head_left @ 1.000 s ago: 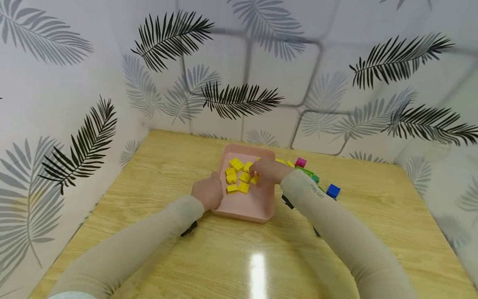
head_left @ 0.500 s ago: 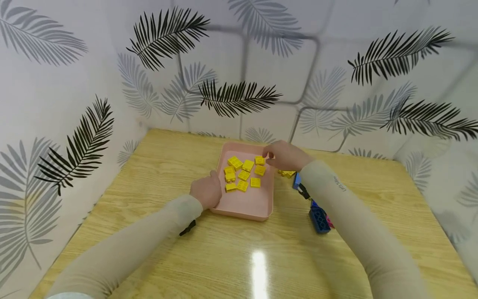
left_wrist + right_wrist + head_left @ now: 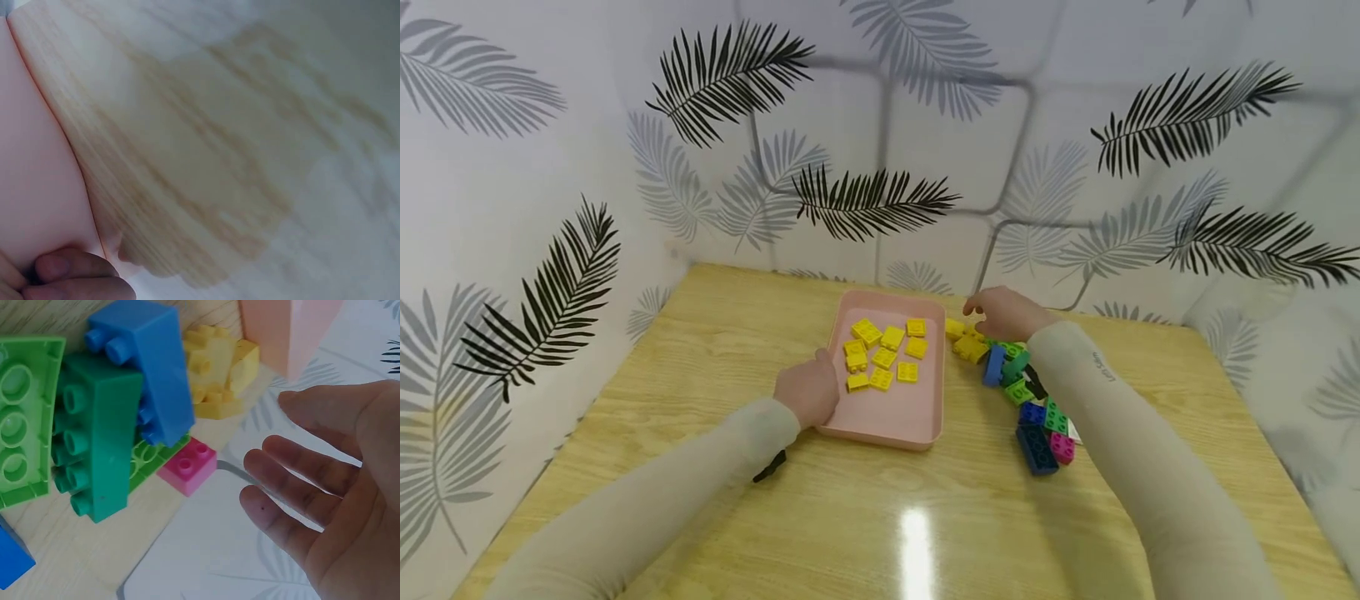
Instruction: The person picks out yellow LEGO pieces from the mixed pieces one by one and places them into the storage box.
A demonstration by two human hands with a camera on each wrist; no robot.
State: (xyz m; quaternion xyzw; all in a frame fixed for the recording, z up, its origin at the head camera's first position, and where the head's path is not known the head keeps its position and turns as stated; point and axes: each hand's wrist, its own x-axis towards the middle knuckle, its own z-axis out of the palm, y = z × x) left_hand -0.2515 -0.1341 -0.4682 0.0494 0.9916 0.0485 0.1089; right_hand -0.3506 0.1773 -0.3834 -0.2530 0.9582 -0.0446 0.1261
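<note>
The right hand (image 3: pixel 1009 315) is empty, its fingers loosely spread and slightly bent near a few loose yellow bricks (image 3: pixel 970 349) just outside the right wall of the pink tray (image 3: pixel 880 417), while the left hand (image 3: pixel 808 389) seems to grip the tray's left wall, though its dim wrist view catches only some fingers. Inside the tray, yellow pieces (image 3: pixel 907 372) lie scattered, mostly in the far half. Farther right on the wooden table (image 3: pixel 790 533) lie a blue brick (image 3: pixel 994 365), a dark green brick (image 3: pixel 1016 367) and, nearer the person, a dark blue brick (image 3: pixel 1037 451) beside a pink brick (image 3: pixel 1063 447).
</note>
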